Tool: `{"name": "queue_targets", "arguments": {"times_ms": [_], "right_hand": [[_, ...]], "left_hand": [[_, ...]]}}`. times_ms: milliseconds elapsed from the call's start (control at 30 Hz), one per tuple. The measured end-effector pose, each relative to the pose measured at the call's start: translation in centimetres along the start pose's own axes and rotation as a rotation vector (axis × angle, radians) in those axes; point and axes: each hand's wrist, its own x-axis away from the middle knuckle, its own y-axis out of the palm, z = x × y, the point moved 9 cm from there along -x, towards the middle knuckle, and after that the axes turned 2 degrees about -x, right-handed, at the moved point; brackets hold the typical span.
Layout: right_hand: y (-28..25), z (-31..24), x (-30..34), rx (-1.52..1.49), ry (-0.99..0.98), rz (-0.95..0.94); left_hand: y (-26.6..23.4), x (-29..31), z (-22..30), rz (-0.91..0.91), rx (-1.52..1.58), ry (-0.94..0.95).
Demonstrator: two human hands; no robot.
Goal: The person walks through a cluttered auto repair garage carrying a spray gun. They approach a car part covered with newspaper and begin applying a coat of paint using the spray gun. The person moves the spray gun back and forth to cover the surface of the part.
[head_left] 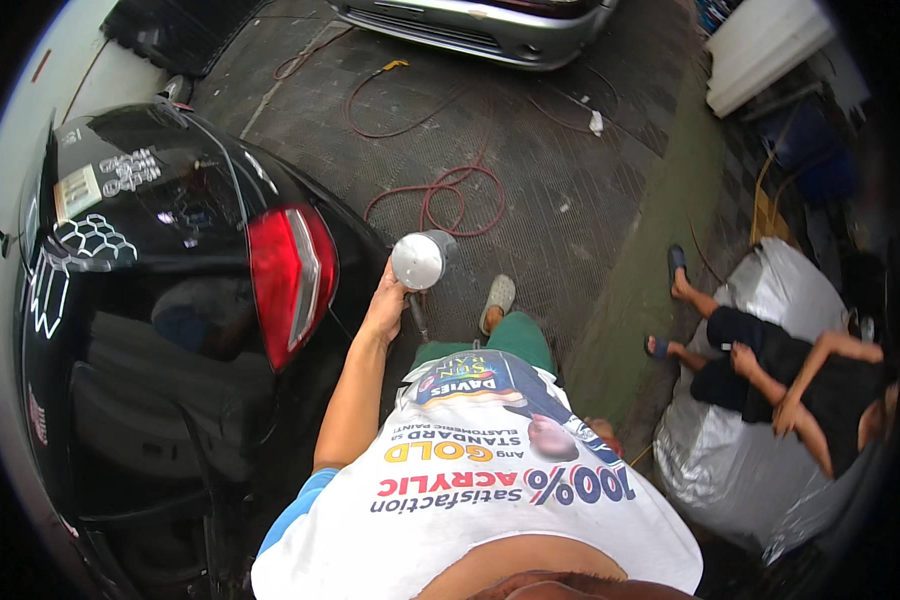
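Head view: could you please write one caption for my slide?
Left hand gripping a metal-cupped spray gun beside the taillight of a black car.

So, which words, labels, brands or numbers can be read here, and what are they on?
I won't copy wording; locations only:
White shirt: large red, blue and gold lettering, upside down, readable.
Black car: white decal lettering and a pale sticker, too small or blurred to read.
Metal cup in the left hand: none visible.
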Motion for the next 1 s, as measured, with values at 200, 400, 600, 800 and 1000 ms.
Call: {"name": "queue_targets", "arguments": {"times_ms": [200,400,600,800,1000], "right_hand": [[-33.9,-31.4,-18.0,-0.178,-0.429,0.538],[-50.1,-78.4,-10.3,-0.2,-0.803,0.555],[-44.5,-97.2,-13.3,-0.012,-0.878,0.431],[-34.6,-99.1,-22.6,0.455,-0.448,-0.028],[-33.3,-111.8,-24.9,0.444,-0.37,0.01]], "left_hand": [[-3.1,-10.5,9.1,0.184,0.395,0.109],[-10.4,-21.4,14.0,0.437,0.714,0.142],[-19.3,-35.0,19.0,0.505,0.769,0.074],[-27.3,-40.9,28.7,0.633,0.835,0.106],[-36.1,-44.2,35.5,0.698,0.904,0.198]]}}
